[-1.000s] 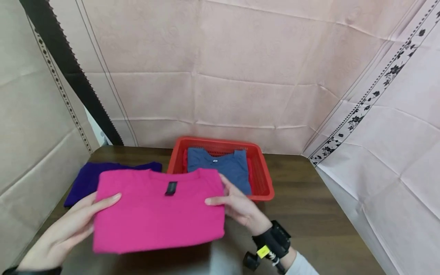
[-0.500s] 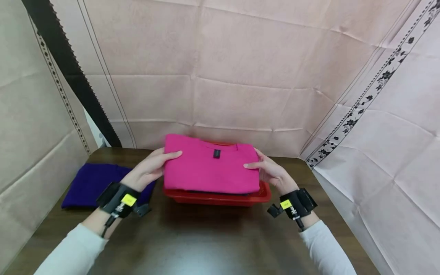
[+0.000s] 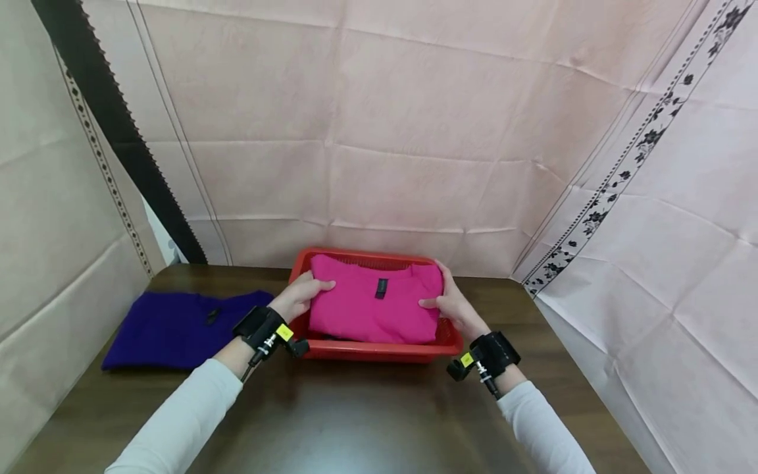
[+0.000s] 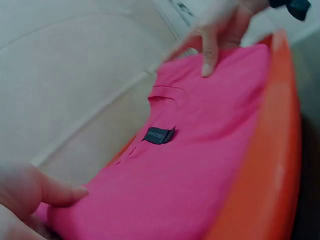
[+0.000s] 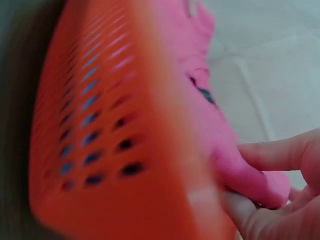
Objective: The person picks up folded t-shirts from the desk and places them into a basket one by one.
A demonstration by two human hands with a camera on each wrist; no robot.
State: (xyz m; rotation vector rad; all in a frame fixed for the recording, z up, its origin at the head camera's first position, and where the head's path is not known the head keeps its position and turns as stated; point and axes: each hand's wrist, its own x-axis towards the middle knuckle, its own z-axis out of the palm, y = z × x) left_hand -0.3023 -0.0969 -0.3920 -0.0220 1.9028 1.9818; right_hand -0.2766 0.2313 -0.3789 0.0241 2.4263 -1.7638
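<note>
A folded pink shirt (image 3: 373, 309) with a dark neck label lies within the rim of the red plastic basket (image 3: 379, 352) in the head view. My left hand (image 3: 301, 294) grips its left edge, thumb on top. At the right edge my right hand (image 3: 453, 299) pinches the fabric, thumb above and fingers beneath, as the right wrist view shows of the shirt (image 5: 240, 172). Blue cloth shows through the holes in the basket wall (image 5: 115, 200), under the pink shirt. In the left wrist view the thumb of my left hand (image 4: 30, 197) presses on the shirt.
A folded dark purple garment (image 3: 172, 329) lies on the brown wooden table (image 3: 355, 421), left of the basket. Pale cloth walls (image 3: 414, 131) rise behind and at both sides. Each wrist wears a black camera strap (image 3: 496, 352).
Both hands have carried the pink shirt forward and right from over the table, then lowered it into the basket. The purple garment, partly covered before, now shows more fully.
</note>
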